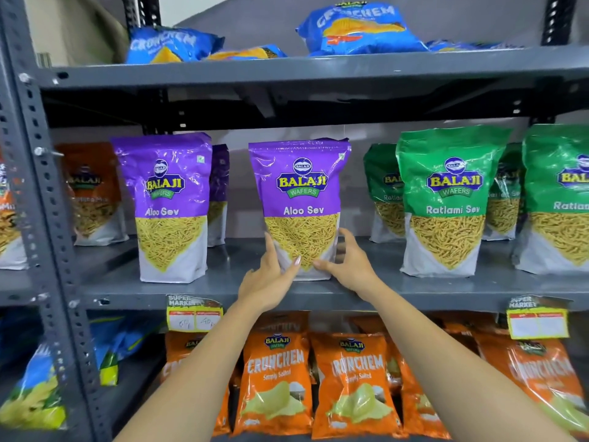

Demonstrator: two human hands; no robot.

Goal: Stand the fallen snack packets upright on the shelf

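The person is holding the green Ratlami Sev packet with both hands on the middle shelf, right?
Not quite. The head view shows both hands, left hand and right hand, on the bottom of a purple Aloo Sev packet, which stands upright on the middle shelf. The green Ratlami Sev packet stands untouched further to the right.

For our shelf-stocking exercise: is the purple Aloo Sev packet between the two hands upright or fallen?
Upright. The Aloo Sev packet stands on its base on the middle shelf, label readable, with left hand and right hand at its lower sides.
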